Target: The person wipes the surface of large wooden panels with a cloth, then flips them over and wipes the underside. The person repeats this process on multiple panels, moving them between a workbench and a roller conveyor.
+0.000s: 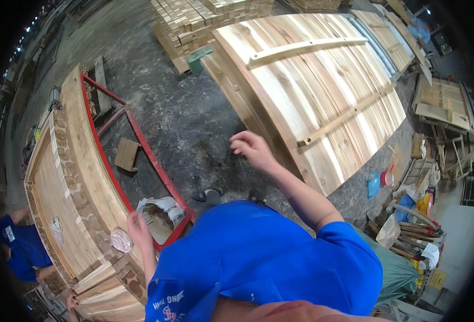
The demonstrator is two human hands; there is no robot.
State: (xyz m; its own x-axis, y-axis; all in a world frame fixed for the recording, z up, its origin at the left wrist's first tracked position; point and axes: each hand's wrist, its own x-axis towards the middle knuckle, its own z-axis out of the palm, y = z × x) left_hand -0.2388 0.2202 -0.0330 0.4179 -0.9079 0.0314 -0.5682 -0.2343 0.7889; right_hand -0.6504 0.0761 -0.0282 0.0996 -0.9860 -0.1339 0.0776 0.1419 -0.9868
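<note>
My right hand (254,152) hangs in the air over the floor, left of a large slatted wooden panel (322,70). Its fingers are curled in, and nothing shows in them. Beside the red metal frame (150,147) of the workbench on the left is my left hand (138,229), blurred, with its fingers hard to make out. A crumpled pale bundle (121,240) lies on the wooden bench top (89,147) close by that hand. Within the frame, right of my left hand, sits an opened white sack (168,205) with brownish contents.
Across the bench, a co-worker in a blue shirt (25,249) leans by a framed wooden panel (60,188). A wooden block (127,154) lies on the floor. Stacked wood pieces (194,21) stand ahead. Tools and a green tarp (390,268) crowd the right.
</note>
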